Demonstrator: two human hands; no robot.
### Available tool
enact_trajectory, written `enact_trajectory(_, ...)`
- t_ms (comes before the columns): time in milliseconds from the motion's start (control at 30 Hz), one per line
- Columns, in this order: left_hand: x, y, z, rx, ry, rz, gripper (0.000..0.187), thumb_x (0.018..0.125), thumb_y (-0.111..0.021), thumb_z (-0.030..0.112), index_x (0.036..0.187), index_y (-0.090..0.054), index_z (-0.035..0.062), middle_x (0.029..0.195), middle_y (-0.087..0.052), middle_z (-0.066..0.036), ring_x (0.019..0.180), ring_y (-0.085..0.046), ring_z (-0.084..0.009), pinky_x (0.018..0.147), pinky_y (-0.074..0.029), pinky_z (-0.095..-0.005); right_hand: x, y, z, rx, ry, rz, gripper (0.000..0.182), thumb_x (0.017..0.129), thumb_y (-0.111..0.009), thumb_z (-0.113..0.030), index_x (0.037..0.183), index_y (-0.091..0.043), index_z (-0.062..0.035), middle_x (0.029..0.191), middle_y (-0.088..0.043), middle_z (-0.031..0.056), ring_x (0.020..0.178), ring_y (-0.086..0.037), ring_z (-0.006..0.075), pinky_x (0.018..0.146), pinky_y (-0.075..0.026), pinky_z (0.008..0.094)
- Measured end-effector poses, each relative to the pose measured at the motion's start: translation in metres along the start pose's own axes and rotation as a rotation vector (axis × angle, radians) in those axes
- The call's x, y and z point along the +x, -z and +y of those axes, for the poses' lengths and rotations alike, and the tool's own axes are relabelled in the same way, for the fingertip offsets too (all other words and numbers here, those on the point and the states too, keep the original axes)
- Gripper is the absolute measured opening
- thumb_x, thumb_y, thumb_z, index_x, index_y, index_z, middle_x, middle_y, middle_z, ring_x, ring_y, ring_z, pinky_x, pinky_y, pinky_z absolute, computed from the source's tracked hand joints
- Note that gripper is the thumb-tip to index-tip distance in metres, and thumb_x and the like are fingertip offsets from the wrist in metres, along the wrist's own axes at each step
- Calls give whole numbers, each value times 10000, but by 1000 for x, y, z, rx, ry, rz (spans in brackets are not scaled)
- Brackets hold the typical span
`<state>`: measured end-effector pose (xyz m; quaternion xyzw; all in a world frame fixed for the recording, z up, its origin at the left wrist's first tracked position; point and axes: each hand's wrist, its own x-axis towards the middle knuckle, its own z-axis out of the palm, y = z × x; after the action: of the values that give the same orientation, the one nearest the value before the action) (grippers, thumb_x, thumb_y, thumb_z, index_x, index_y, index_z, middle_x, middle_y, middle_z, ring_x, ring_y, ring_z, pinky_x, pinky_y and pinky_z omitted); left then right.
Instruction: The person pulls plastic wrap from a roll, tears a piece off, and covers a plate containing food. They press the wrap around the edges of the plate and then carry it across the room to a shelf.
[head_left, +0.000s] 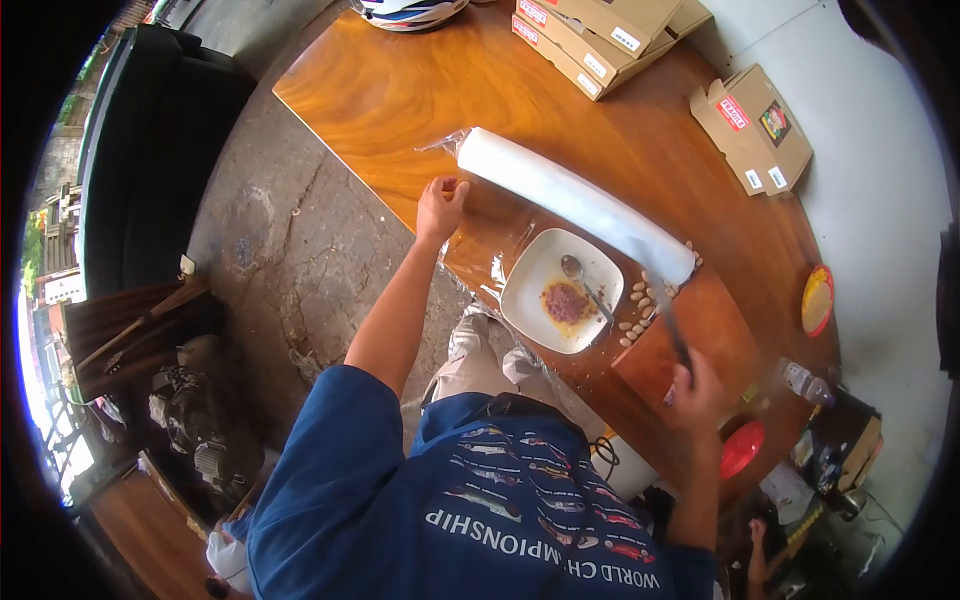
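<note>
My left hand (443, 208) is at the table's near edge, its fingers pinched on the left side of a clear sheet of plastic wrap. That sheet comes off a thick white roll (570, 200) lying slantwise across the table. My right hand (697, 392) is closed round the dark handle of a knife (678, 340); motion blurs the blade, which points toward the roll's right end. Between my hands sits a white square plate (527, 318) with a reddish-brown minced or mashed food (568, 304) and a metal spoon (572, 267). A brown board (690, 345) lies below the knife.
Small tan, nut-like pieces (640, 310) lie between plate and board. Cardboard boxes (610, 50) and a helmet (412, 10) are at the far side. A red dish (742, 449), a plastic bottle (805, 383) and a yellow-and-red plate (818, 300) stand to the right.
</note>
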<state>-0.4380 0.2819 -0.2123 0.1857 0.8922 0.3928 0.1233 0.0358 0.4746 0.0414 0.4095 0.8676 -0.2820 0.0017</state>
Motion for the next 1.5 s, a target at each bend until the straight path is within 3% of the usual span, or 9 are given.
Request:
enact_trajectory(67, 2, 0, 10, -123, 115, -12, 413, 999, -726, 391, 1182, -757, 22, 1088, -785, -161, 1028, -741, -311, 929, -566, -408, 44, -42, -64, -13, 316, 35, 428, 1024, -649, -141, 1451, -631, -102, 1138, -755, 158, 988, -755, 368, 826, -608, 436)
enact_trajectory(200, 6, -9, 13, -167, 182, -2, 365, 1001, -723, 362, 1105, -777, 16, 987, -794, -155, 919, -757, -324, 852, -574, -409, 125, -103, -142, -321, 552, -26, 466, 1008, -686, -166, 1470, -636, -139, 871, -671, 100, 639, -706, 302, 589, -588, 438)
enact_trajectory(400, 6, -18, 1, -188, 247, 46, 344, 1007, -716, 341, 1064, -777, 7, 911, -777, -170, 870, -758, -326, 810, -569, -427, 176, -126, -184, -495, 649, -98, 430, 1026, -651, -194, 1450, -645, -123, 913, -680, 119, 644, -725, 295, 590, -606, 449)
enact_trajectory(800, -1, -20, -10, -255, 64, 110, 237, 1018, -694, 241, 1036, -762, 15, 868, -765, -174, 805, -745, -339, 763, -564, -425, 194, -142, -214, -648, 581, -226, 502, 992, -600, -117, 1493, -617, -111, 999, -684, 133, 697, -738, 325, 649, -588, 481)
enact_trajectory(933, -4, -12, -9, -244, 133, 115, 236, 1016, -689, 233, 1022, -761, 8, 833, -758, -164, 743, -737, -311, 724, -561, -423, 192, -135, -214, -670, 587, -237, 461, 995, -585, -124, 1450, -638, -68, 1020, -713, 146, 716, -766, 311, 661, -614, 462)
enact_trajectory(1100, -6, -20, -16, -260, 217, 168, 239, 1030, -674, 209, 970, -751, -10, 746, -721, -105, 629, -698, -208, 610, -553, -373, 191, -136, -203, -685, 549, -268, 536, 995, -582, -105, 1530, -589, -138, 1022, -697, 127, 735, -750, 325, 683, -583, 496)
enact_trajectory(1167, -8, -23, -12, -646, 485, 138, 221, 1046, -651, 179, 965, -723, -14, 708, -665, -52, 580, -643, -137, 537, -543, -314, 190, -134, -198, -688, 555, -266, 538, 992, -592, -113, 1529, -591, -141, 1021, -697, 126, 734, -750, 324, 684, -584, 495)
enact_trajectory(1300, -6, -28, -10, -861, 582, 180, 186, 1050, -628, 148, 993, -696, -15, 726, -644, -40, 564, -607, -113, 516, -551, -290, 185, -123, -193, -681, 587, -263, 482, 994, -581, -114, 1472, -633, -85, 992, -703, 138, 718, -762, 308, 661, -603, 472)
enact_trajectory(1500, -1, -19, 0, -617, 532, 83, 220, 1014, -640, 193, 1035, -707, -15, 797, -708, -83, 622, -670, -176, 584, -574, -337, 175, -126, -197, -654, 582, -214, 484, 994, -585, -124, 1474, -634, -87, 968, -695, 136, 701, -753, 315, 654, -596, 480)
